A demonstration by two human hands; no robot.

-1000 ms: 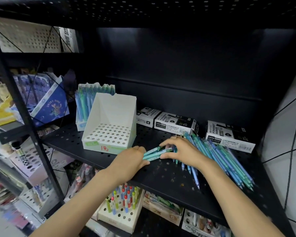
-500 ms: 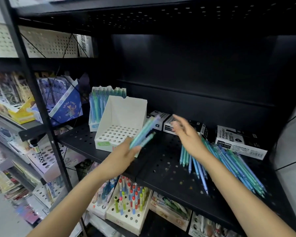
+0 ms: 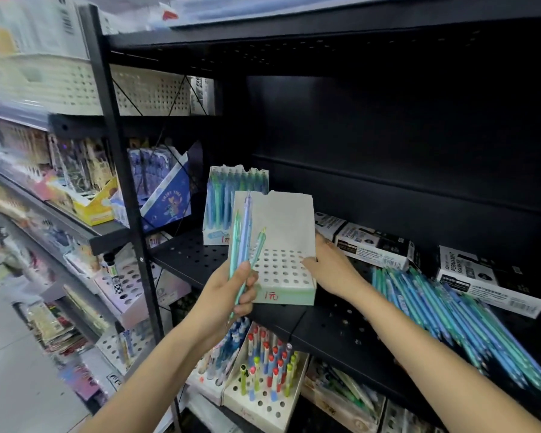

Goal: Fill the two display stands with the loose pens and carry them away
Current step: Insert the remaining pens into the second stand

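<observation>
An empty white display stand (image 3: 283, 273) with a grid of holes sits on the black perforated shelf (image 3: 331, 326). My right hand (image 3: 328, 267) grips its right side. My left hand (image 3: 228, 295) holds a small bunch of pens (image 3: 244, 242) upright in front of the stand's left edge. A second stand (image 3: 228, 207), full of blue and green pens, stands behind it to the left. A pile of loose blue and green pens (image 3: 450, 310) lies on the shelf to the right of my right arm.
Boxes of permanent markers (image 3: 375, 245) line the back of the shelf, with another box (image 3: 487, 276) further right. The shelf below holds stands of coloured pens (image 3: 266, 379). A black upright post (image 3: 128, 214) borders the shelf at the left, with crowded stationery shelves beyond it.
My left hand lifted the bunch of pens from the shelf and turned them upright. My right hand left the loose pile and took hold of the empty stand, which now sits closer to the shelf's front.
</observation>
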